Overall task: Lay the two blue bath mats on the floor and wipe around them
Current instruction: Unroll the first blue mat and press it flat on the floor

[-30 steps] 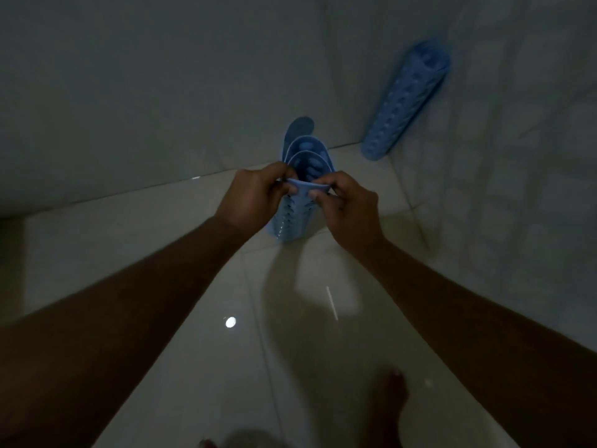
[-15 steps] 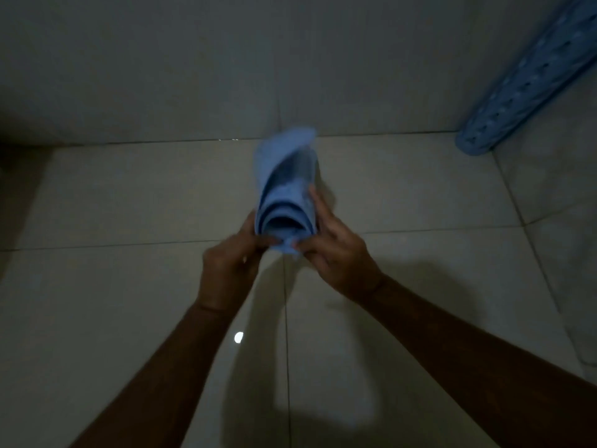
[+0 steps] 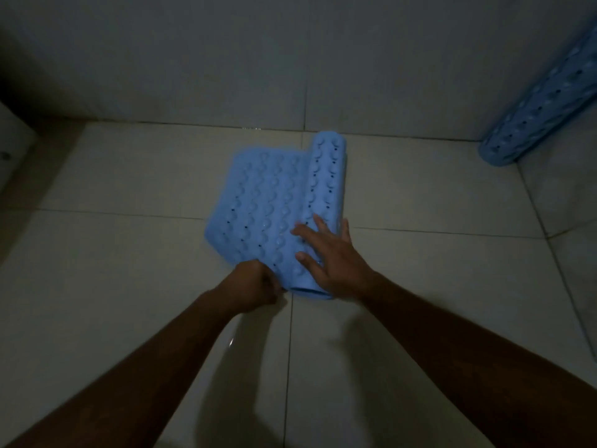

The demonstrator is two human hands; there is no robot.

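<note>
A blue bath mat (image 3: 263,208) with bumps and small holes lies partly unrolled on the tiled floor. Its right part is still a roll. My left hand (image 3: 255,284) grips the mat's near left edge with curled fingers. My right hand (image 3: 329,253) lies flat with spread fingers on the near end of the roll. A second blue bath mat (image 3: 542,105), still rolled up, leans against the wall in the far right corner.
Pale floor tiles (image 3: 129,253) stretch to the left and toward me. Grey walls (image 3: 226,59) close the space at the back and on the right. A dark shape with a pale object (image 3: 9,150) sits at the far left edge.
The rolled mat, held up in both hands before, now lies on the floor and is partly unrolled leftward. My right hand has opened flat on the roll.
</note>
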